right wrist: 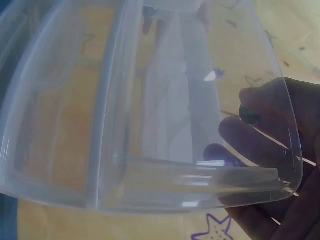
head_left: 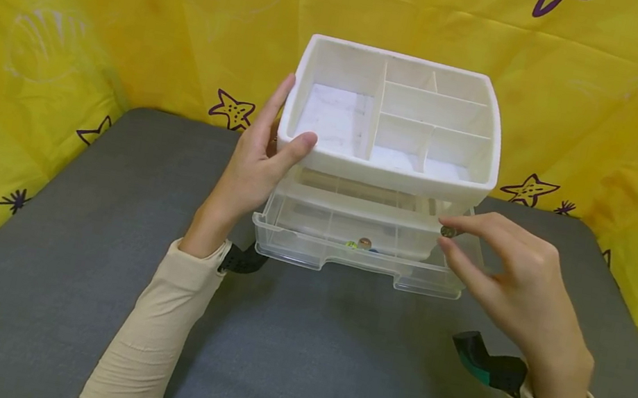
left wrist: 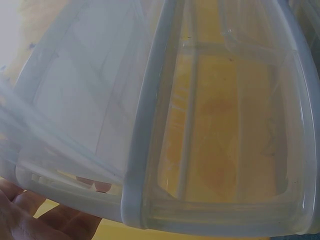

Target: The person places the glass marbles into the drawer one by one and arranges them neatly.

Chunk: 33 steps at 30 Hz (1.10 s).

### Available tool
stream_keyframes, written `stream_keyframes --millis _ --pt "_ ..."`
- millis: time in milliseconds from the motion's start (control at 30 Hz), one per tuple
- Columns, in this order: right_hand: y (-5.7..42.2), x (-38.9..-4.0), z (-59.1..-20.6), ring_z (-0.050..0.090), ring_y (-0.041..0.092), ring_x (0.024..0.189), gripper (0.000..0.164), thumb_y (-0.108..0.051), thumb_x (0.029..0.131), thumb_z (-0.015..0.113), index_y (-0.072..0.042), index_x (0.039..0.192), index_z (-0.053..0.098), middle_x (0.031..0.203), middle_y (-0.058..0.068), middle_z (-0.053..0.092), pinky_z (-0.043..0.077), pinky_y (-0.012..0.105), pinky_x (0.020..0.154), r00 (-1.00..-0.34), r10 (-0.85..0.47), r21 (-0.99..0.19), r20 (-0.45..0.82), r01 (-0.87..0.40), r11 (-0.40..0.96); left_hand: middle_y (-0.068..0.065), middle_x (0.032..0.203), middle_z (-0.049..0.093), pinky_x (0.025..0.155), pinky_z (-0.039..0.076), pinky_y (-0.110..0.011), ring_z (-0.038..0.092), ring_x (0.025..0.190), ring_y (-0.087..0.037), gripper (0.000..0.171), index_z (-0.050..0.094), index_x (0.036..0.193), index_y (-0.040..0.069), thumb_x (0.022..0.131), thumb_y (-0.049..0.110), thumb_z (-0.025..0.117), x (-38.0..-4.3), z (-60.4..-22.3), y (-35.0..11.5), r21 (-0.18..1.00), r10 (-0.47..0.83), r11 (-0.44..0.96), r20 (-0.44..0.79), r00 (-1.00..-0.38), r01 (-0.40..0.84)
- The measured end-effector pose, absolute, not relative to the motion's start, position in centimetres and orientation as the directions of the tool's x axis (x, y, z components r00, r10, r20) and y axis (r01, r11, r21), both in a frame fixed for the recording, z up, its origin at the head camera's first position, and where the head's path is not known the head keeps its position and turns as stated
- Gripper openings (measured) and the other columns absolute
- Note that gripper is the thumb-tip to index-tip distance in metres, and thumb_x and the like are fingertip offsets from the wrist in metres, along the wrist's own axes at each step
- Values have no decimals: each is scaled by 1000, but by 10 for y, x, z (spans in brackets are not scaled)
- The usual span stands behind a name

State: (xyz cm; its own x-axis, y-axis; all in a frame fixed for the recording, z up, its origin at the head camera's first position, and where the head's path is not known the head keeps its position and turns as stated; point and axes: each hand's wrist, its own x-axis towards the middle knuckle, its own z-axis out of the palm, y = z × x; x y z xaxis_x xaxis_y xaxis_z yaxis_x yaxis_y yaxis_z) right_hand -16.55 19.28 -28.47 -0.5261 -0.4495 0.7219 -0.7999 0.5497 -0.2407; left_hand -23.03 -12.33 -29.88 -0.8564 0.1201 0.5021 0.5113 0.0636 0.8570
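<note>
Right hand (head_left: 530, 301) pinches a small dark marble (head_left: 447, 232) between thumb and forefinger.

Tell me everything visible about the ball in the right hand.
The small ball is round and dark, mottled brownish in the head view and greenish in the right wrist view; it may be glass. The right hand pinches it between thumb and index fingertips, partly hiding it. It is held near the right end of the clear drawer; nothing else visibly touches it.

Left hand (head_left: 250, 170): directed toward one o'clock, thumb spread. Right hand (head_left: 522, 286): directed toward ten o'clock, thumb and forefinger pinching.
</note>
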Motion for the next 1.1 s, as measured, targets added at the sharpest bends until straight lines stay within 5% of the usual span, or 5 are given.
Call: stream_keyframes --millis 367,633,1100 --pt "187 -166 -288 65 22 93 39 -36 102 54 -4 114 73 104 10 75 42 15 91 -552 -498 -238 669 -794 560 -13 150 42 88 54 -27 56 112 -20 75 21 159 24 97 9 60 -230 -298 -124 859 122 61 499 -858 508" --pt "181 -168 -291 64 14 87 24 -17 97 62 -5 115 72 102 8 75 45 18 82 -535 -506 -258 677 -816 518 -12 152 41 88 54 -28 56 112 -20 75 21 159 24 97 10 60 -231 -298 -124 854 124 66 506 -854 516" --pt "179 -172 -294 63 11 85 40 -36 99 55 0 103 72 91 10 74 43 8 89 -491 -444 -241 749 -827 508 -12 152 40 88 54 -27 56 112 -20 75 20 160 23 98 11 61 -229 -299 -123 863 120 73 490 -863 500"
